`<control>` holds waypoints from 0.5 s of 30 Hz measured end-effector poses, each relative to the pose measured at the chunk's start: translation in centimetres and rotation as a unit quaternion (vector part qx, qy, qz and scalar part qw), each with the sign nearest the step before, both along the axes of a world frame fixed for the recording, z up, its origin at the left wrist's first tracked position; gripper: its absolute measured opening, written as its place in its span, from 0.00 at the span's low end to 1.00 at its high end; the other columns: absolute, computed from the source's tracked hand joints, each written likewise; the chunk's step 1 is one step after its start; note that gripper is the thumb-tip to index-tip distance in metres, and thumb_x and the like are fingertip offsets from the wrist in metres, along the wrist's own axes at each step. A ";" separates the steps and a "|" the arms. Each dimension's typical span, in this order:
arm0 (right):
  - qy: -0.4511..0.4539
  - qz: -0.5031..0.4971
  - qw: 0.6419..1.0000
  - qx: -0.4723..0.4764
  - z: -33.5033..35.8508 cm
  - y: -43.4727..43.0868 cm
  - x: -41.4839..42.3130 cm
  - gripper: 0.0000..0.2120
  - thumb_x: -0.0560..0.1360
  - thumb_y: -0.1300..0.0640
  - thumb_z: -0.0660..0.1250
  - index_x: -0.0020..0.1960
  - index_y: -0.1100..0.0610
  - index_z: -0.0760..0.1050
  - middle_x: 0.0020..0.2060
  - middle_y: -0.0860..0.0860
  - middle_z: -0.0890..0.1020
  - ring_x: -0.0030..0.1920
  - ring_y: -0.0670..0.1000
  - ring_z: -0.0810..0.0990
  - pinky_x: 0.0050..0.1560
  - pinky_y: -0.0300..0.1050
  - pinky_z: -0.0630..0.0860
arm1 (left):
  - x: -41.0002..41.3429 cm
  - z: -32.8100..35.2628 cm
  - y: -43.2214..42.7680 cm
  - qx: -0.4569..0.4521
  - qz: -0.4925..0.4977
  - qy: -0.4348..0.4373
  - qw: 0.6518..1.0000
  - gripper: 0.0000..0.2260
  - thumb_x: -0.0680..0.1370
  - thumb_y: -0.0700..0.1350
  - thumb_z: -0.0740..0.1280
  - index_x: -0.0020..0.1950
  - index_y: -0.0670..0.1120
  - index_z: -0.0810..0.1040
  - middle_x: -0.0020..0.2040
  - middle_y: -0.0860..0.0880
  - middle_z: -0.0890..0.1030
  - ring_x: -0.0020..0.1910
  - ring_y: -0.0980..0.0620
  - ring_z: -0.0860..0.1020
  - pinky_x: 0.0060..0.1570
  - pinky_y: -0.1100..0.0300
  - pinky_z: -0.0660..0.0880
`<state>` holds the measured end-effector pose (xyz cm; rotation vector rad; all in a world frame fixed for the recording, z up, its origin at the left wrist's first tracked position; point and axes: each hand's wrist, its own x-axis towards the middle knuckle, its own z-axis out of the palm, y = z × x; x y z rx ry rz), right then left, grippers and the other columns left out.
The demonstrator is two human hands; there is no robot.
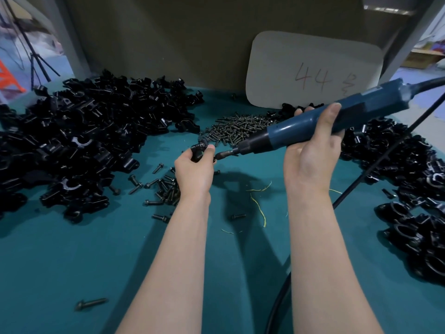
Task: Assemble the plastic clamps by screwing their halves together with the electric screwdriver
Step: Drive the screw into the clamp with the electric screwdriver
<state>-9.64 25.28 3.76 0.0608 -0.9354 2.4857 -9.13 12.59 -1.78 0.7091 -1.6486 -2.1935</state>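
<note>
My left hand [194, 170] grips a small black plastic clamp [199, 149] above the middle of the green table. My right hand [313, 150] holds the blue electric screwdriver [320, 121] nearly level, its body running up to the right. The screwdriver's bit [222, 154] points left and meets the clamp's right side beside my left thumb. Part of the clamp is hidden by my fingers.
A large heap of black clamp halves [72, 141] fills the left of the table [96, 261]. Another black heap [409, 189] lies at right. Loose screws [240, 127] are piled behind my hands, more screws [166, 186] under my left wrist. A white card [313, 68] leans at the back; the tool's cable [375, 169] crosses the right side.
</note>
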 end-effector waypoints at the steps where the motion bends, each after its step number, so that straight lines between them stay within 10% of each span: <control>1: 0.005 0.004 1.000 0.009 0.0 -0.2 0.1 0.14 0.82 0.54 0.56 0.66 0.56 0.62 0.44 0.49 0.77 0.44 0.45 0.80 0.46 0.35 0.76 | 0.0 0.0 -0.1 0.004 0.004 -0.003 1.000 0.07 0.77 0.45 0.69 0.40 0.50 0.76 0.42 0.48 0.80 0.46 0.47 0.80 0.60 0.48 0.76; 15: 0.027 0.021 0.999 0.040 0.2 -1.1 0.3 0.11 0.82 0.56 0.56 0.64 0.55 0.63 0.43 0.50 0.75 0.45 0.47 0.78 0.52 0.39 0.75 | -0.1 -0.2 -0.3 0.039 0.014 -0.006 0.999 0.05 0.78 0.43 0.68 0.43 0.47 0.76 0.47 0.44 0.80 0.40 0.51 0.79 0.51 0.57 0.80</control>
